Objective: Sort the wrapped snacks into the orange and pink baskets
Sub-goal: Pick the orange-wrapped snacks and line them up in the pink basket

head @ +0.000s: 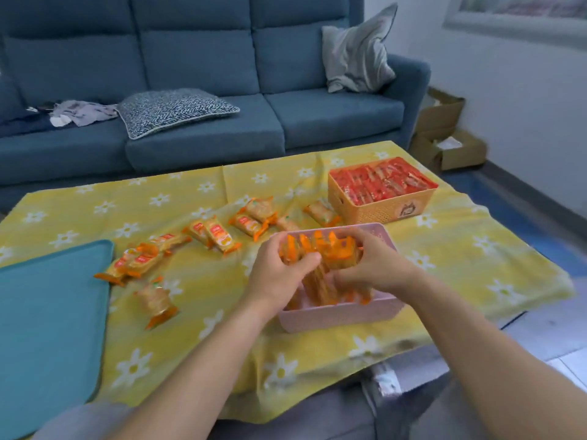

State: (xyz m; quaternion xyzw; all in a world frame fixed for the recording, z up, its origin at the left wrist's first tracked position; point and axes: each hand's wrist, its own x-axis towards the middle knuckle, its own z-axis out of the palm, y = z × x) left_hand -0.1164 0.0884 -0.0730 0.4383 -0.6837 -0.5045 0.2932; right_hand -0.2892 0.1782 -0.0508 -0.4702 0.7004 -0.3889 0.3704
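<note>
Left hand (279, 265) and right hand (376, 265) each curled round one upright bundle (320, 249) of orange snacks, squeezing it from both sides inside the pink basket (343, 314) by the tabletop's (444, 265) near edge. It was best lowered evenly, packs kept on end (loose snacks (219, 236) lay leftward). The orange basket (381, 211), at the far right corner, held red packs (381, 182).

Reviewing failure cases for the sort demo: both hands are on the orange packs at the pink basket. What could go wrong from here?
1. The left hand and right hand squeeze a loose bundle of orange-wrapped snacks between them; packs could slip out and land outside the pink basket.
2. The pink basket sits near the front edge of the yellow cloth; pushing down may slide it toward that edge.
</note>
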